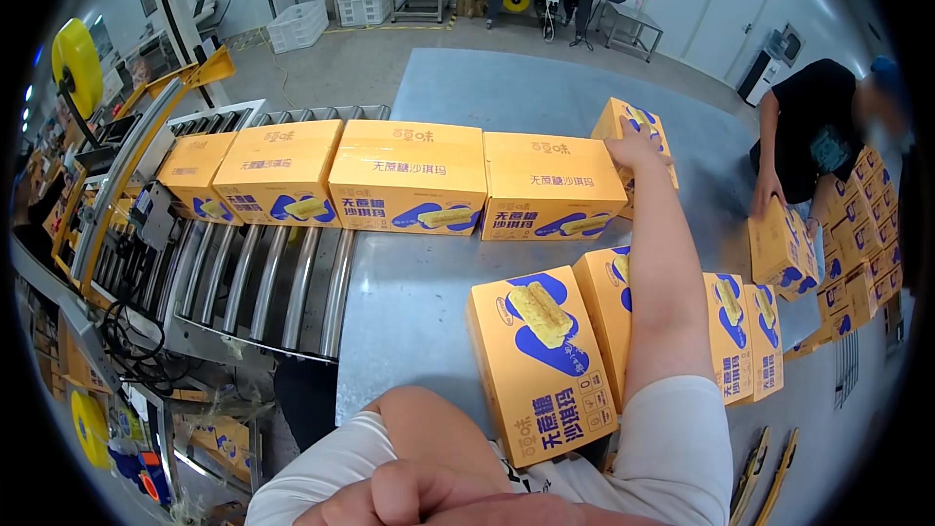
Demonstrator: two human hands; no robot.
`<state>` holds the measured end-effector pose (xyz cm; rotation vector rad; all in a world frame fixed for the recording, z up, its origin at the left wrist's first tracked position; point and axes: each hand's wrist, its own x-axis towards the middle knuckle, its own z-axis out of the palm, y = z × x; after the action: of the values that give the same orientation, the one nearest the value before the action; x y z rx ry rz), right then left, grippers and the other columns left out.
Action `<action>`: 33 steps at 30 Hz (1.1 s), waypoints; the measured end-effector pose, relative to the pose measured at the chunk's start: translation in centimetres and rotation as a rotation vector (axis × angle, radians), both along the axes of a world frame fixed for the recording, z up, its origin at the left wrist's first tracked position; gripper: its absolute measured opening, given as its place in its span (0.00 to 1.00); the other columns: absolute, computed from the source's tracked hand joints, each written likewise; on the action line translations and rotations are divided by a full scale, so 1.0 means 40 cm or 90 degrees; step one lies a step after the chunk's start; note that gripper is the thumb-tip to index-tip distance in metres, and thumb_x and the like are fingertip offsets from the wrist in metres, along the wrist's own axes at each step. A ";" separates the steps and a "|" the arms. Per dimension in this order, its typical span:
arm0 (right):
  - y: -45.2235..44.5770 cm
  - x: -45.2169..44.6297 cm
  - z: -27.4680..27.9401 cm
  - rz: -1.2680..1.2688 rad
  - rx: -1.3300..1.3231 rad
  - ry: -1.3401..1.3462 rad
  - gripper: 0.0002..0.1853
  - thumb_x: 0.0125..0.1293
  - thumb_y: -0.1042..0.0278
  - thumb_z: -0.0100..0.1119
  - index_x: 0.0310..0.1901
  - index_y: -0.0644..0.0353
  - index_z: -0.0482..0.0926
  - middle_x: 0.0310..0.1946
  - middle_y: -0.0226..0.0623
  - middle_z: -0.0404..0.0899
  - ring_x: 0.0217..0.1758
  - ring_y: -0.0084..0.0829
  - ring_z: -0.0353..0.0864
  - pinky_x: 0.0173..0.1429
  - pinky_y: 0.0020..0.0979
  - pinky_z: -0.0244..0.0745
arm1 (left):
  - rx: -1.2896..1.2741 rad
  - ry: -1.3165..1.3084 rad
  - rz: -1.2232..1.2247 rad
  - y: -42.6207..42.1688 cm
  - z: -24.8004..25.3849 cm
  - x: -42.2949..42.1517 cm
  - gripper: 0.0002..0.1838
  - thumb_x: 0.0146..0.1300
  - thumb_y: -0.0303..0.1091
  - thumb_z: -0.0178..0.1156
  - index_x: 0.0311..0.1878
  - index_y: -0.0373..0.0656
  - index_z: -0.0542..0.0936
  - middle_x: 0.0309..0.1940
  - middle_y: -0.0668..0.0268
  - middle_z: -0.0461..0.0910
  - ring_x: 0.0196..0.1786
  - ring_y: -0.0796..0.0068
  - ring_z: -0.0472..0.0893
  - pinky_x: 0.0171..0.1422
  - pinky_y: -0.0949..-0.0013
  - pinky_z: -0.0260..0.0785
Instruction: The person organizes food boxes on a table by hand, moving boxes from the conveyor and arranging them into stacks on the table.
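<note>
My right arm stretches forward over the table. My right hand [638, 147] grips the top of a yellow cardboard box [651, 127], which stands at the right end of a row. Directly to its left is another yellow box [550, 185], lying with its printed side toward me. Close to the camera at the bottom, my left hand [390, 499] is curled with its fingers closed; the inside of it is hidden. In front of my body a box [542, 360] stands on end, its large printed face up toward me, and more boxes [742, 341] stand to its right, partly behind my right arm.
Several boxes [278, 164] line up from the roller conveyor [263, 278] onto the grey metal table [409, 331]. A taping machine frame [127, 166] spans the conveyor at left. At right a co-worker [808, 127] holds a box [782, 244] beside stacked boxes [862, 224].
</note>
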<state>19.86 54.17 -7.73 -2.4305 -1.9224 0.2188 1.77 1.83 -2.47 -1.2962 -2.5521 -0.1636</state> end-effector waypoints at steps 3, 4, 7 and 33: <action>0.023 0.026 -0.020 -0.013 0.014 0.018 0.38 0.74 0.42 0.49 0.84 0.27 0.51 0.87 0.32 0.44 0.89 0.46 0.39 0.80 0.79 0.32 | -0.009 0.005 0.006 -0.002 -0.008 0.006 0.21 0.62 0.59 0.54 0.30 0.55 0.60 0.26 0.77 0.59 0.32 0.73 0.66 0.38 0.65 0.55; 0.039 0.049 -0.032 -0.018 0.021 0.025 0.37 0.75 0.43 0.47 0.84 0.27 0.51 0.87 0.31 0.44 0.90 0.45 0.39 0.80 0.79 0.31 | -0.012 0.007 0.007 -0.002 -0.007 0.007 0.21 0.62 0.59 0.54 0.30 0.55 0.60 0.26 0.77 0.59 0.32 0.73 0.65 0.38 0.65 0.55; 0.068 0.119 -0.050 -0.066 0.050 0.033 0.36 0.75 0.41 0.48 0.83 0.26 0.55 0.87 0.30 0.46 0.89 0.46 0.40 0.77 0.84 0.33 | -0.022 0.014 0.015 0.001 0.003 0.004 0.21 0.62 0.59 0.54 0.30 0.55 0.60 0.25 0.77 0.59 0.32 0.73 0.65 0.38 0.65 0.55; -0.198 0.020 0.079 0.359 -0.210 -0.224 0.84 0.31 0.57 0.86 0.85 0.40 0.30 0.87 0.46 0.32 0.90 0.41 0.36 0.88 0.50 0.50 | -1.243 0.636 0.400 0.194 0.105 0.003 0.13 0.75 0.35 0.46 0.30 0.54 0.62 0.26 0.78 0.58 0.32 0.80 0.65 0.45 0.71 0.59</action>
<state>20.66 46.25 -4.58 -2.1351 -2.9167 0.1323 1.89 9.58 1.71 -0.2840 -1.4082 2.6271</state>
